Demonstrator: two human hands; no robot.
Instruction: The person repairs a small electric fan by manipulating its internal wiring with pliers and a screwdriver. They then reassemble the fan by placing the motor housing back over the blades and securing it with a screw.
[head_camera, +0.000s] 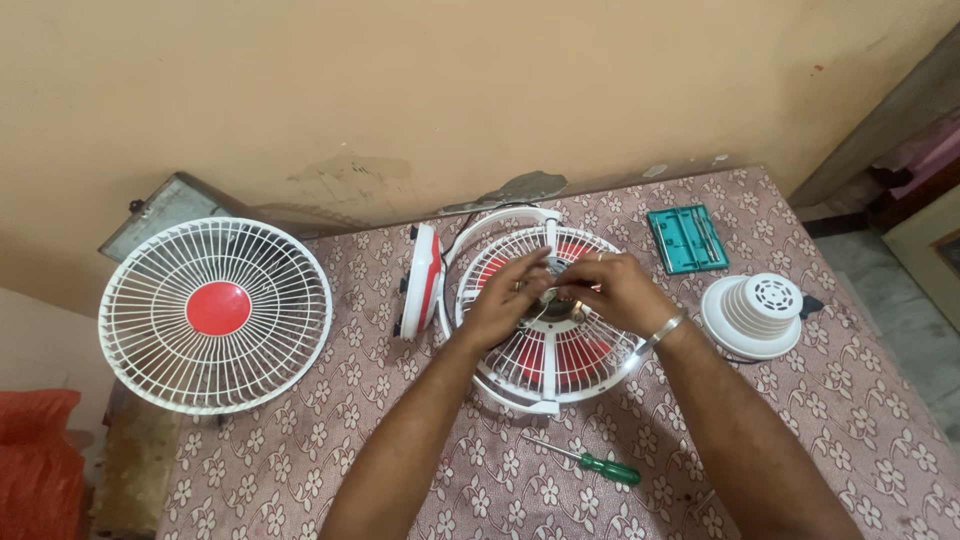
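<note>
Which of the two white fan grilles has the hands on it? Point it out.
The grille in the middle of the table, with red blades showing behind its wires. Both hands, left hand and right hand, meet at its hub. The other grille, red-centred, lies untouched at the table's left edge.

Looks like home, not workshop: floral cloth (800, 400) over surface, scuffed peach wall (400, 90), doorway (900, 140) at right, fan parts scattered.

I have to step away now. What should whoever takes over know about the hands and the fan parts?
Left hand and right hand: both pinch at the hub of the open fan, red blades showing.
Done: front grille is off, lying at the left table edge; white motor cover off, at the right.
Near: screwdriver in front, green tool case behind.
Left: hub part not yet free.
</note>
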